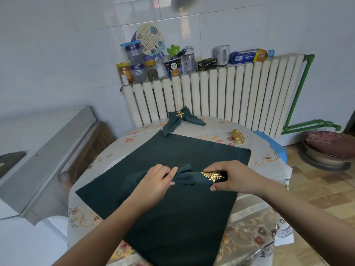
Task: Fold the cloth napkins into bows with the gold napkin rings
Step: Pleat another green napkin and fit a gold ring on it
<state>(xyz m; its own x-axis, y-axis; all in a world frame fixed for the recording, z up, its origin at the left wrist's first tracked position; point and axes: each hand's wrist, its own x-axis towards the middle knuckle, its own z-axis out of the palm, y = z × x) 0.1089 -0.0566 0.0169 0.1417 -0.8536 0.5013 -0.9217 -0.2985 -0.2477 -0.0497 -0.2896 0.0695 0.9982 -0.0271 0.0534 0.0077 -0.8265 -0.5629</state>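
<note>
A folded dark green napkin (187, 177) lies across a flat dark green napkin (172, 208) on the round table. A gold leaf napkin ring (212, 176) sits around the folded napkin's right end. My right hand (230, 176) pinches that ring between thumb and fingers. My left hand (157, 181) grips the gathered cloth at the napkin's middle. A finished green bow (182, 120) with its gold ring lies at the table's far edge. Several spare gold rings (238, 136) lie in a pile at the far right.
The table wears a floral cloth (255, 223). A white radiator (221, 96) stands behind it, with jars, a mug and a kitchen roll on top. A grey metal unit (48, 162) is on the left, a blue stool (276, 144) and a cushioned pot (328, 148) on the right.
</note>
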